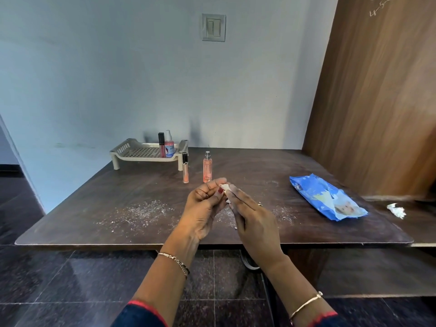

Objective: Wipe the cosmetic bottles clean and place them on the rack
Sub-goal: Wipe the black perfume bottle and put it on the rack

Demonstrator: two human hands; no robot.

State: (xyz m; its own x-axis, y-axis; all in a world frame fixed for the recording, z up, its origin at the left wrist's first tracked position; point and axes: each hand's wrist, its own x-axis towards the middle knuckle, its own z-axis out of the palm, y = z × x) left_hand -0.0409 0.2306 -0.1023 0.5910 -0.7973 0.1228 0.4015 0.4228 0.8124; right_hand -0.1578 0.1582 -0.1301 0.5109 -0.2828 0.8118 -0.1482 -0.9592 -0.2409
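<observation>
White wipe pinched between left hand and right hand fingertips.

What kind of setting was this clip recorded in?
Probably a room in a home: a dark wooden table against a pale painted wall with a grey light switch, a brown wooden panel at right, and dark polished floor tiles.

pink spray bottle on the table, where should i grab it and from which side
Grip the pink spray bottle around its straight middle body, coming from the near right side. It stands upright, tall and narrow, so a low side grasp should keep it from tipping; the thin silver sprayer top looks like a poor hold. The lip gloss tube stands close on its left, leaving less room there.
</observation>
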